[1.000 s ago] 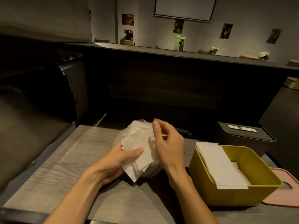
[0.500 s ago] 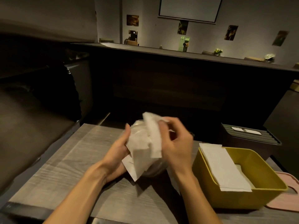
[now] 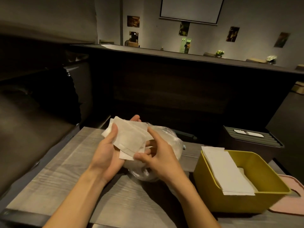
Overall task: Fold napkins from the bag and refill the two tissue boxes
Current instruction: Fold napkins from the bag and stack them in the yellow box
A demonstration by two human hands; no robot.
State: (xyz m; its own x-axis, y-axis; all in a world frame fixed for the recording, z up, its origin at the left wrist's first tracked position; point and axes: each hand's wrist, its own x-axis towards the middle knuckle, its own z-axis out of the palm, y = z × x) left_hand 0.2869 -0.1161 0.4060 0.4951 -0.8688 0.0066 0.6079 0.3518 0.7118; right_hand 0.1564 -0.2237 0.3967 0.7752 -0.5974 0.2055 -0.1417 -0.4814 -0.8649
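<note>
A small stack of white napkins (image 3: 130,137) lies across my left hand (image 3: 105,155), palm up, with the thumb pressing on the stack's left edge. My right hand (image 3: 158,155) pinches the stack's lower right corner between thumb and fingers, the index finger lying along its right edge. Beneath both hands sits the clear plastic napkin bag (image 3: 158,155), crumpled on the table. To the right stands an open yellow tissue box (image 3: 213,195) with folded napkins (image 3: 225,171) leaning along its left wall. Behind it is a dark tissue box (image 3: 256,145) with its ribbed lid on.
A grey wood-grain table (image 3: 62,175) carries everything. A pink lid (image 3: 292,203) lies at the right edge beside the yellow box. A dark sofa runs along the left, a dark partition wall stands behind the table.
The napkin that my right hand held upright half a second ago now lies flat on the stack in my left hand. My left hand turned palm up and my right hand dropped to the stack's lower corner.
</note>
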